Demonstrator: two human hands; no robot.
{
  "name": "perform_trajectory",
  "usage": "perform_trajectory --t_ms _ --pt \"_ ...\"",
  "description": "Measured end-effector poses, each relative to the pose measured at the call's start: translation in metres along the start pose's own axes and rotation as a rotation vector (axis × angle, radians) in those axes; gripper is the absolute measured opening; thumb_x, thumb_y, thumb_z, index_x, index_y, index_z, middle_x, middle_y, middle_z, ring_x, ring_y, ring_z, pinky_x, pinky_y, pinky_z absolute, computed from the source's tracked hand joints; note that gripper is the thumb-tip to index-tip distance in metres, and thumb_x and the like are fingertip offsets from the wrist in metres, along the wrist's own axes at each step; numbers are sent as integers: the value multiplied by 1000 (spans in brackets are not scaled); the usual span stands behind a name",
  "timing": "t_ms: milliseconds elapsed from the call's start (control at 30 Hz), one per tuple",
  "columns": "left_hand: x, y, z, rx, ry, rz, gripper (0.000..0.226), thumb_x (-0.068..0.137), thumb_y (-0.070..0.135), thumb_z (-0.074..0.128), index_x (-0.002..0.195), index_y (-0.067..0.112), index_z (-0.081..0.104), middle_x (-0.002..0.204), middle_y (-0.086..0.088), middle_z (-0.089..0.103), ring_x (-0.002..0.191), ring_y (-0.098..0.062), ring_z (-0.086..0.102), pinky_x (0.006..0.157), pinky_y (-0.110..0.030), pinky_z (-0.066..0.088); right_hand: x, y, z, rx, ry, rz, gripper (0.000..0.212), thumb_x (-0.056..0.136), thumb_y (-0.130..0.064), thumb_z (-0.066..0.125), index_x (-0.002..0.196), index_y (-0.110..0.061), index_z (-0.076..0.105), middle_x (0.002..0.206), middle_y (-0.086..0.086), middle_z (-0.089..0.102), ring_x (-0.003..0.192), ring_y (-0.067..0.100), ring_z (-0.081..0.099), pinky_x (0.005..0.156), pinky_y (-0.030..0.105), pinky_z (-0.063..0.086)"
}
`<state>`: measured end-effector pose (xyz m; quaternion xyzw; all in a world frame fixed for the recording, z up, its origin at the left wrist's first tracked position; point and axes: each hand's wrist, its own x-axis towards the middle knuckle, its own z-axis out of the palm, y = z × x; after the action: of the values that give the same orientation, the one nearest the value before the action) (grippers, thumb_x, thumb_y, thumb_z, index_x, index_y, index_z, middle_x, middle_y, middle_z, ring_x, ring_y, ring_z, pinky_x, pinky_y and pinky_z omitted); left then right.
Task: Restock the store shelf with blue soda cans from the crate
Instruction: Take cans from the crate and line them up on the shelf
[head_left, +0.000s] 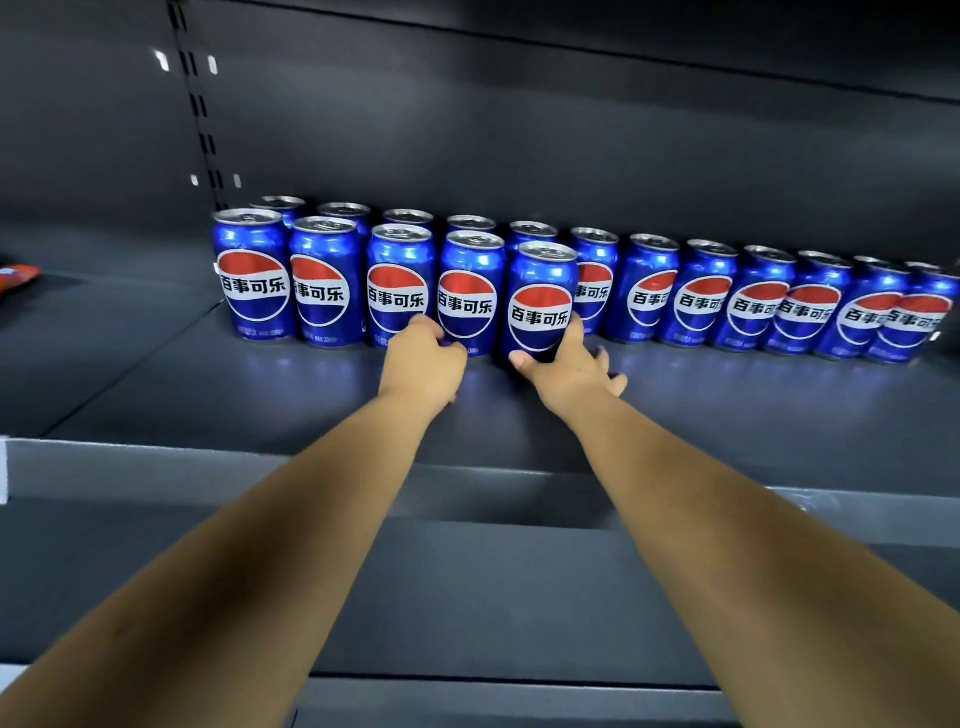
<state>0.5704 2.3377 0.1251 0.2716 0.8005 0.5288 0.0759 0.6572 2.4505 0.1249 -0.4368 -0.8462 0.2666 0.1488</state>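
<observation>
Up at the top of the frame, a dark grey store shelf (727, 415) carries blue soda cans in two rows against a dark back panel (519, 130). A slotted upright (200, 114) runs down the upper left of the frame, ending behind the leftmost cans. At the far left edge a red packet (15, 275) lies on the neighbouring shelf section, well apart from the cans. The pale front lip of the shelf (130, 467) crosses the middle of the frame, with both forearms reaching over it.

The back row of cans (706, 299) stretches from centre left to the right edge, standing upright and touching side by side. A shorter front row (324, 283) of five cans stands before it at centre left, hiding the back cans there up to their lids.

The left hand (423, 358), at the centre of the frame, has its fingers curled against the lower part of the fourth front can (470, 291); how tightly it grips cannot be told. The right hand (569, 364) holds the fifth front can (540, 301) low down, thumb across its front base and fingers round its right side. This can stands upright on the shelf, just beside the fourth one and slightly forward of it.
</observation>
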Motion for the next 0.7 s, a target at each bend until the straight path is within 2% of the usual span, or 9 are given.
perform_trajectory --t_ms 67,100,233,300,367,533,600,633,700 --pt "0 0 -2 -59 -20 -43 35 89 9 47 124 10 44 94 -13 61 47 -19 49 36 -20 33 2 -2 3 -81 5 5 87 93 -53 44 149 -18 -13 156 2 24 147 25 -1 113 48 6" --pt "0 0 -2 -73 -29 -43 35 89 9 46 124 11 44 94 -12 61 46 -18 48 34 -19 32 3 -3 4 -113 8 8 87 95 -52 41 148 -16 -17 156 3 22 147 25 -1 113 50 6" --pt "-4 2 -3 -99 -38 -36 15 90 8 46 95 21 39 94 -15 61 47 -19 47 39 -22 33 2 -4 9 -182 13 18 81 99 -46 32 145 -8 -23 157 6 17 147 25 1 112 52 6" --pt "-2 1 -4 -105 -31 -41 22 89 8 46 76 23 38 94 -17 62 46 -20 47 40 -22 32 3 -5 10 -191 5 33 78 100 -43 29 145 -6 -23 157 7 18 147 25 1 112 52 5" --pt "-3 1 -4 -106 -35 -43 31 89 8 46 71 29 34 91 -17 62 46 -20 46 40 -23 33 4 -5 10 -202 -4 49 76 101 -42 28 145 -5 -22 157 8 19 147 24 1 112 51 5" --pt "-4 2 -4 -127 -44 -39 14 90 8 46 89 21 40 92 -15 61 47 -19 47 42 -24 34 2 -8 9 -219 -17 77 73 101 -39 27 145 -4 -21 157 13 15 147 22 0 114 50 4" --pt "-3 1 -3 -147 -48 -43 13 90 8 46 97 19 49 92 -14 61 48 -19 47 42 -23 34 1 -9 9 -222 -16 77 73 101 -38 26 145 -4 -20 157 14 14 147 23 0 114 51 3" --pt "-2 0 -2 -145 -39 -42 22 90 8 46 110 16 51 91 -13 61 47 -19 47 41 -22 34 1 -9 9 -223 -16 77 72 101 -38 26 145 -3 -20 157 14 14 147 24 0 114 51 3" --pt "-1 0 -2 -122 -34 -52 41 91 10 46 132 12 42 90 -10 60 46 -17 48 38 -20 33 0 -9 8 -218 -13 73 72 101 -37 26 146 -3 -18 157 13 15 147 24 1 114 51 3"
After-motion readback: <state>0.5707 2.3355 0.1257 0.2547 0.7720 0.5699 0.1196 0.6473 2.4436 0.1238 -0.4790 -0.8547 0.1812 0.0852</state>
